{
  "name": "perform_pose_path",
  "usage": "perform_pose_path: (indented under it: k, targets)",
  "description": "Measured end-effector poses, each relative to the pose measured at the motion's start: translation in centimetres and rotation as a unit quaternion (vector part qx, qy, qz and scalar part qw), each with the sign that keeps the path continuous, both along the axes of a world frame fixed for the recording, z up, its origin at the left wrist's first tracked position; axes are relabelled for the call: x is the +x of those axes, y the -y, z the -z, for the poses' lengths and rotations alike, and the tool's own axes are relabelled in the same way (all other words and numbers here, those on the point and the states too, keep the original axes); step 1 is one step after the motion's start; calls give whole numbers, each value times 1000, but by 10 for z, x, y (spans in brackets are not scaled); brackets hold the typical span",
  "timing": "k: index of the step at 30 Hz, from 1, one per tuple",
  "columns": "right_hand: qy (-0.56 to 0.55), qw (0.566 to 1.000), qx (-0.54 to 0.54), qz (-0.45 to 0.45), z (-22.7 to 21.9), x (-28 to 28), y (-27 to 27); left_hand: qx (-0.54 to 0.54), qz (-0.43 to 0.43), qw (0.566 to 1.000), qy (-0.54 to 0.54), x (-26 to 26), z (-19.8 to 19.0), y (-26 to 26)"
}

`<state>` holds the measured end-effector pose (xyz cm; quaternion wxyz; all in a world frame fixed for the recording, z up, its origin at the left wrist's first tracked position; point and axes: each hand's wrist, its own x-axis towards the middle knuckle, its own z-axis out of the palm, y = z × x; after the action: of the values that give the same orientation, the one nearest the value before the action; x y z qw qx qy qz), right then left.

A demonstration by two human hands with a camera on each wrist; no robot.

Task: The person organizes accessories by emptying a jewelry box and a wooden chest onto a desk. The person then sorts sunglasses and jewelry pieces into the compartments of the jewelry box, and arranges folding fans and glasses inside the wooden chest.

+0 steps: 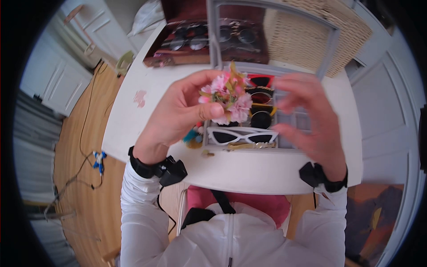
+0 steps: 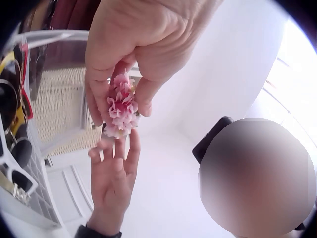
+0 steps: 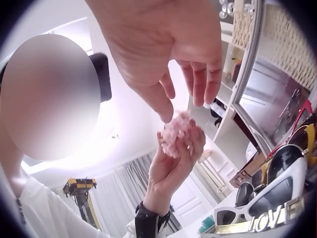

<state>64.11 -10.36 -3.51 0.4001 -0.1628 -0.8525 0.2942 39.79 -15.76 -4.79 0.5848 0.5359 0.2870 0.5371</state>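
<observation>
A cluster of pink flowers with greenish-yellow leaves [image 1: 231,100] is held up over the table, pinched between the thumb and fingers of the left hand [image 1: 180,104]. In the left wrist view the flowers [image 2: 122,108] show below the left hand [image 2: 143,44]. To their right in the head view, the right hand [image 1: 311,115] is blurred, its fingers apart and holding nothing. The right wrist view shows the right hand [image 3: 163,49] with loose fingers above the flowers [image 3: 177,135]. Beneath the hands, white sunglasses [image 1: 242,136] lie in a grey compartment box [image 1: 289,144].
Red glasses [image 1: 260,80] and yellow-framed sunglasses [image 1: 261,116] lie in the box, whose clear lid [image 1: 331,49] stands raised. Behind are a brown case [image 1: 178,58] with more glasses and a woven basket [image 1: 293,40]. Pink pieces [image 1: 139,99] lie on the white table [image 1: 120,129].
</observation>
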Motion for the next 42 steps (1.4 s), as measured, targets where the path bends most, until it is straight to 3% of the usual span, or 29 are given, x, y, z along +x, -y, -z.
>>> perform_pose_path:
  k: [3, 5, 6, 7, 10, 12, 14, 18, 20, 22, 26, 29, 30, 32, 33, 35, 39, 42]
  targets:
    - [-22, 998, 55, -13, -3, -22, -4, -22, 49, 998, 29, 14, 1, -16]
    - [-24, 988, 152, -8, 1, -29, -14, -36, 58, 997, 47, 17, 3, -25]
    - [-25, 985, 172, 7, -3, -31, -16, 5, 48, 999, -23, 19, 5, -28]
    - [-20, 984, 175, 15, -5, -28, -20, 8, 57, 998, -19, 20, 5, -28]
    - [-16, 991, 95, 98, -17, -2, -37, 60, -9, 994, -90, 16, 3, -34]
    - [-91, 986, -82, 110, -15, 35, -70, 39, -96, 992, -73, -6, 2, -40]
    - [-31, 971, -182, 149, -11, 73, -96, -31, -186, 982, -11, -35, 9, -49]
    - [94, 938, -250, 223, 37, 118, -138, -89, -280, 954, 61, -77, 24, -59]
    - [165, 905, -324, 222, 55, 114, -144, -50, -312, 948, -27, -94, 27, -57]
    - [178, 908, -315, 211, 64, 111, -149, -49, -332, 936, -103, -97, 25, -53]
    - [207, 901, -302, 234, 72, 116, -155, -77, -281, 922, -255, -105, 31, -56]
    - [187, 899, -318, 234, 71, 115, -156, -110, -231, 854, -452, -98, 24, -53]
    - [178, 899, -330, 226, 70, 114, -155, -117, -235, 852, -453, -104, 24, -51]
    - [163, 899, -343, 216, 67, 112, -153, -140, -173, 773, -594, -119, 23, -46]
    - [160, 899, -346, 214, 65, 112, -153, -141, -173, 770, -597, -124, 21, -42]
    - [207, 883, -352, 230, 62, 112, -154, -209, -91, 726, -648, -128, 17, -34]
    - [255, 876, -332, 242, 68, 120, -161, -286, -73, 693, -658, -117, 21, -34]
    - [235, 878, -334, 250, 67, 120, -159, -258, -72, 691, -672, -118, 30, -37]
